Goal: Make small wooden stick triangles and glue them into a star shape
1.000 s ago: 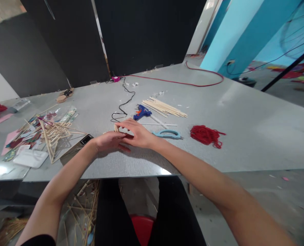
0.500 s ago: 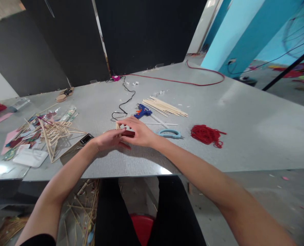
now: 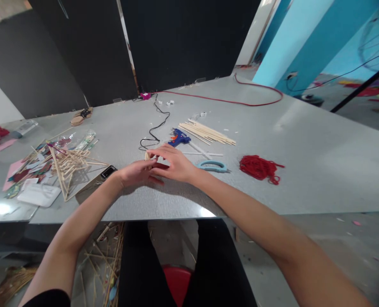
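Near the front edge of the grey table, my left hand (image 3: 136, 172) and my right hand (image 3: 174, 164) meet around a small bundle of pale wooden sticks (image 3: 147, 156). The left fingers are wrapped round its lower part, while the right fingertips touch it from the top and side. Much of the bundle is hidden by the fingers. Just behind my right hand lies a blue glue gun (image 3: 179, 137), and light blue scissors (image 3: 212, 166) rest to its right.
Loose wooden sticks (image 3: 208, 132) lie behind the scissors, red yarn (image 3: 260, 167) to the right. On the left are a stick-built triangle frame (image 3: 61, 177), a white case (image 3: 39, 195) and a dark device (image 3: 108, 172). A black cord (image 3: 159, 125) runs back to a pink plug (image 3: 145, 96).
The view has shifted very slightly. My right fingers have closed in a little toward my left hand; the sticks stay between both hands.
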Demonstrator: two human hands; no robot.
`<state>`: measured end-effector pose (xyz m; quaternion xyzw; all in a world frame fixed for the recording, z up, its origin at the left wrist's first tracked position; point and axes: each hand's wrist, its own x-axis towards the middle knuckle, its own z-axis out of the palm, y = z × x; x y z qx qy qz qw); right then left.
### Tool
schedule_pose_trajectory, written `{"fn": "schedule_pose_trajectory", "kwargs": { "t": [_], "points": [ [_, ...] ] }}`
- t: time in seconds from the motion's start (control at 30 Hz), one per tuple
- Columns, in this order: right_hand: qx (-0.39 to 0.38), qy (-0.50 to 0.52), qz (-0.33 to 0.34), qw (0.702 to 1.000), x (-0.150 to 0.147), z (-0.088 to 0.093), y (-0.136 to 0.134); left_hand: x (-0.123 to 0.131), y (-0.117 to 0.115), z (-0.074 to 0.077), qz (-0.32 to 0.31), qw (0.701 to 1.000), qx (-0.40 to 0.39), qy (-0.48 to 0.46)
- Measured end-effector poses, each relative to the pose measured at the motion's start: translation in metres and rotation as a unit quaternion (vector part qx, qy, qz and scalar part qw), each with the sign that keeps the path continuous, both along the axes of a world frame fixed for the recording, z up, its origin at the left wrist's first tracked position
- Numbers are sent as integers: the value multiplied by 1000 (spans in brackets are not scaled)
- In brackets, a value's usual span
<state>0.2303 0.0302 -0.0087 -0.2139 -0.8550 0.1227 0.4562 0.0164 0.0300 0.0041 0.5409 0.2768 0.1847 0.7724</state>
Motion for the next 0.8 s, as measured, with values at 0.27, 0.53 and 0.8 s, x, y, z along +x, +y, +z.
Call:
{"fn": "schedule_pose_trajectory", "kwargs": {
  "t": [0.27, 0.53, 0.8],
  "points": [
    [27, 13, 0, 1000, 1, 0, 1, 3, -2, 4, -14, 999, 41, 14],
    [-25, -60, -18, 998, 5, 5, -3, 2, -1, 7, -28, 998, 50, 21],
    [8, -30, -12, 999, 3, 3, -1, 3, -4, 9, -11, 998, 50, 27]
  ]
}}
